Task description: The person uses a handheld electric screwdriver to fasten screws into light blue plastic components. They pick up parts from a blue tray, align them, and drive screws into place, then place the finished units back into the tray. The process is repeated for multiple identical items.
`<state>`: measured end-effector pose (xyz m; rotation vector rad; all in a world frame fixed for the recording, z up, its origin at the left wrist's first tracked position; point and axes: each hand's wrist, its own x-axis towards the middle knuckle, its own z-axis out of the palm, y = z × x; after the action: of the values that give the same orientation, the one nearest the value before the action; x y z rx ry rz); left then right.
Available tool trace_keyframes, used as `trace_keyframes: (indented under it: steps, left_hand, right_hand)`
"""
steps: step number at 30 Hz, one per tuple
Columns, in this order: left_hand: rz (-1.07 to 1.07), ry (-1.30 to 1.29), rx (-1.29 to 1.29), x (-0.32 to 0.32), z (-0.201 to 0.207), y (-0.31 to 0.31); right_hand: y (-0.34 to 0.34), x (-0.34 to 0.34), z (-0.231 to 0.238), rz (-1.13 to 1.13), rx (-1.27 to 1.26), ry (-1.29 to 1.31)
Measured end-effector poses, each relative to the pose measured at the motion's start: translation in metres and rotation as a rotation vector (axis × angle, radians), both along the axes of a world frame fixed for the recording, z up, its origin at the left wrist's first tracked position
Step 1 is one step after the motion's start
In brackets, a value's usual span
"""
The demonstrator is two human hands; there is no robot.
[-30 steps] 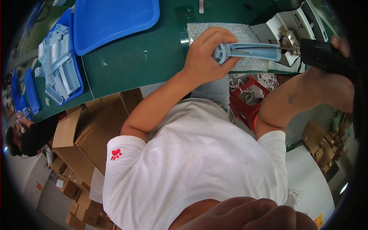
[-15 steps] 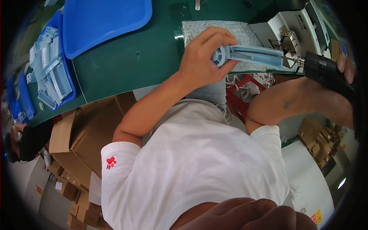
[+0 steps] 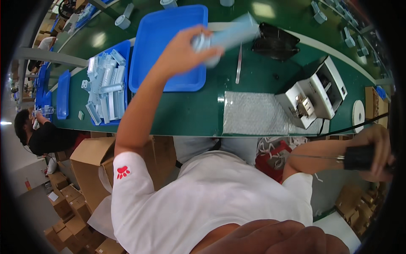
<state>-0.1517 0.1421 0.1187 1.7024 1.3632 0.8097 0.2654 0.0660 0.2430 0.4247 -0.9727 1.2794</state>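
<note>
As the pale-blue part (image 3: pixel 237 34) looks light and stiff, our left hand (image 3: pixel 182 50) closes around its round end over the far blue tray (image 3: pixel 149 36), our right hand (image 3: pixel 379 148) wrapped around a black driver (image 3: pixel 356 158).

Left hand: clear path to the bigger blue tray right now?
Looks like yes: the left hand, gripping a light-blue part, appears above the blue tray, nothing visible between them. Exact height is hard to judge.

On the surface (image 3: pixel 169 114) before me, the parts tray (image 3: pixel 127 55) lies left of a second tray (image 3: pixel 177 84), the machine (image 3: pixel 325 99) well right. The housing (image 3: pixel 237 34) in my left fingers (image 3: pixel 206 54) is partly over the second tray.
</note>
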Motion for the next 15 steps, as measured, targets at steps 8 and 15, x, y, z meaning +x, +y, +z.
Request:
trace_keyframes:
  steps: [8,15]
  left_hand:
    - [0.367,0.051,0.112,0.121,-0.065,0.29]
    - [0.494,0.132,-0.161,0.19,-0.082,0.356]
  right_hand:
    - [0.009,-0.008,-0.042,-0.521,-0.189,-0.412]
    - [0.006,-0.003,-0.056,-0.626,-0.223,-0.341]
